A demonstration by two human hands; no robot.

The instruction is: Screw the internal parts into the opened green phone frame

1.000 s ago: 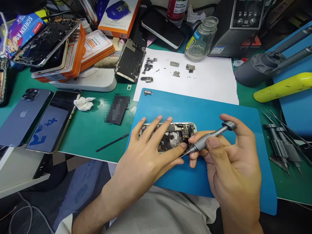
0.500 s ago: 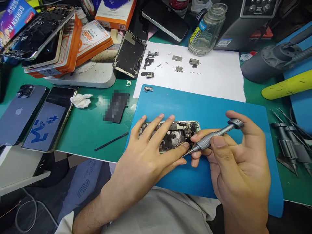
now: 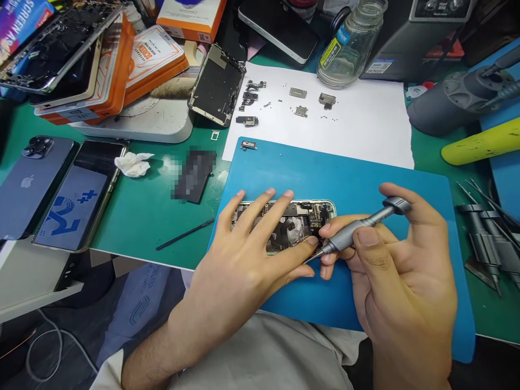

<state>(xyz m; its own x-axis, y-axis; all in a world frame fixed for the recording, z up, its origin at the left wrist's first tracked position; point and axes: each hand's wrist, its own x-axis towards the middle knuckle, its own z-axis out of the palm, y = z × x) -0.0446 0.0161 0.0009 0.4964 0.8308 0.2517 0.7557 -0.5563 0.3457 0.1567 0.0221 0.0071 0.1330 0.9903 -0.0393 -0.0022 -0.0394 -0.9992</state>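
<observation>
An opened phone (image 3: 293, 230), its inner parts bare, lies on the blue mat (image 3: 377, 187). Across it my left hand (image 3: 246, 265) is spread with fingers apart, resting on the phone and holding nothing. My right hand (image 3: 400, 276) grips a grey precision screwdriver (image 3: 345, 236) between thumb and fingers, with a fingertip against its round cap. The screwdriver tilts down to the left; its tip is beside my left index finger and thumb, at the phone's near edge. Where exactly the tip touches is hidden. Part of the phone is covered by my left fingers.
Small phone parts (image 3: 300, 110) and tiny screws lie on white paper (image 3: 374, 127) behind the mat. A glass jar (image 3: 351, 49) stands at the back. Two phones lie left, near a black battery-shaped piece (image 3: 195, 176) and a black stick (image 3: 184, 234). More screwdrivers (image 3: 481, 246) are at right.
The whole view has shifted slightly. My left hand stays spread on the phone, and my right hand keeps hold of the screwdriver in nearly the same pose.
</observation>
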